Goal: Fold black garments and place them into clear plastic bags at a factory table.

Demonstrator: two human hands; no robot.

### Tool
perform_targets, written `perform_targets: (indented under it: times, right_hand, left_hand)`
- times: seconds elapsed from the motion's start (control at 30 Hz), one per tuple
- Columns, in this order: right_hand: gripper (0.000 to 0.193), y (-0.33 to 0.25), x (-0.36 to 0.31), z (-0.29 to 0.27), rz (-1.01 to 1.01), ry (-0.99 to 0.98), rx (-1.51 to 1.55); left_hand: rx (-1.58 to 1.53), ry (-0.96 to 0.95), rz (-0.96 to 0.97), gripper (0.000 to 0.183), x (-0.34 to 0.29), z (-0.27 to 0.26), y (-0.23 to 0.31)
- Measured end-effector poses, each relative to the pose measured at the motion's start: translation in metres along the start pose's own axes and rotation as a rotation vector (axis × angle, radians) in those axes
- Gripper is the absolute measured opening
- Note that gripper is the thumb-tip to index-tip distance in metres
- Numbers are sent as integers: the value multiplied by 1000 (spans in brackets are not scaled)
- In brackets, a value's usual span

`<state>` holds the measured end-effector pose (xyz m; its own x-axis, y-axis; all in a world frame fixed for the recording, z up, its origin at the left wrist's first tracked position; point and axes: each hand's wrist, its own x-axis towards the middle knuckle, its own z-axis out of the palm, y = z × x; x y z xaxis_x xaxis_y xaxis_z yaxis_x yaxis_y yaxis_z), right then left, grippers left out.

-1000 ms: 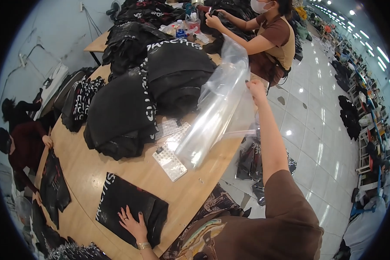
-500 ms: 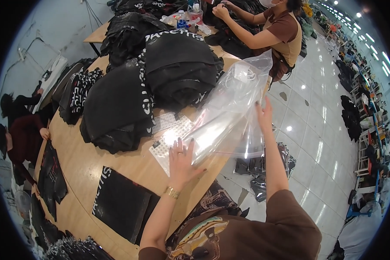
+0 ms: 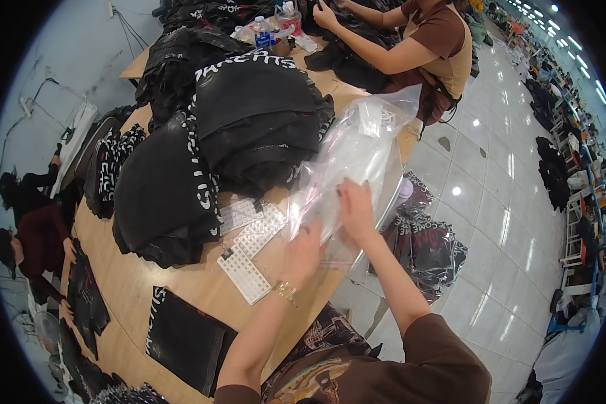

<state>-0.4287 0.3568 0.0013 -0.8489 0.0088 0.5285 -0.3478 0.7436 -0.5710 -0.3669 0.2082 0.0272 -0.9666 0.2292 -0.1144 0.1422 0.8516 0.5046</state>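
Observation:
A clear plastic bag lies in front of me over the table edge. My left hand is at the bag's near left part, its fingers smeared by motion, so its grip cannot be made out. On top of the plastic rests my right hand, fingers bent and apart, touching the bag without a visible grip. Left of the bag, white sticker sheets with rows of small labels overlap. A folded black garment with white lettering lies to the left of my left forearm.
Tall piles of black garments stand beyond the sheets on the wooden table. Bagged garments lie on the tiled floor at right. A co-worker handles black cloth at the far side; others work at left.
My right hand has moved left from the bag's right edge onto its middle. My left hand has shifted right, off the sticker sheets and onto the plastic, uncovering the sheets. The bag lies flatter.

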Motion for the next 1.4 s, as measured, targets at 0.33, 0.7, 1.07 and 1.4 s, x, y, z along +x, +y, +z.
perform_targets:
  times: [0.33,0.7,1.07,1.4]
  right_hand:
    - [36,10,15,-54,35,416,172]
    - [32,104,-9,-59,873,-43,303]
    - [12,43,83,-122,627,528,1036]
    - [19,20,104,-253,142,603,959]
  left_hand:
    - [-638,255,104,79,99,0,4]
    - [-723,351,-46,54,81,18,44]
    - [-1273,432,-335,15,127,-42,5]
    - [-989,375,-226,23,96,16,17]
